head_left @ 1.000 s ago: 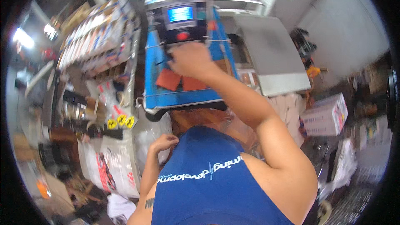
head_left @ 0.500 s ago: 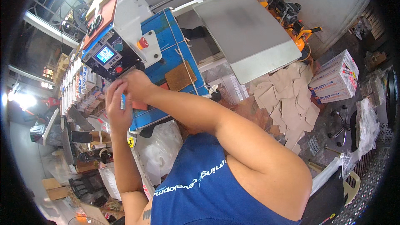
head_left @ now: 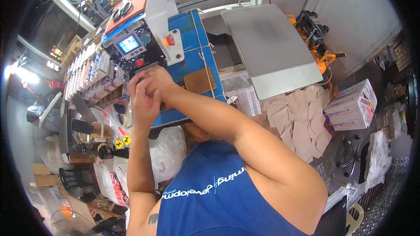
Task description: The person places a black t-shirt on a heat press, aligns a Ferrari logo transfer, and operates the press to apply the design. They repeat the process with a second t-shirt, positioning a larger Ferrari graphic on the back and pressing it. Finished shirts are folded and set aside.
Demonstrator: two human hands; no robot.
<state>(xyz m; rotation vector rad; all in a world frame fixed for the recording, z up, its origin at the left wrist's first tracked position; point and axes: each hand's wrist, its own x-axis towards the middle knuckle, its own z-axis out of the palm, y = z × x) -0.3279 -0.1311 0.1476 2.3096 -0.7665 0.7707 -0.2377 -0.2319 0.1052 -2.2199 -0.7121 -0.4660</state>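
The left hand, a second ago down beside the shirt, has risen to the right hand below the control panel.

Both hands by the control panel — contact unclear.

Scissors are up on top of the control box, left hand and right hand just in front, flat panel off right (carton even further over, btw).
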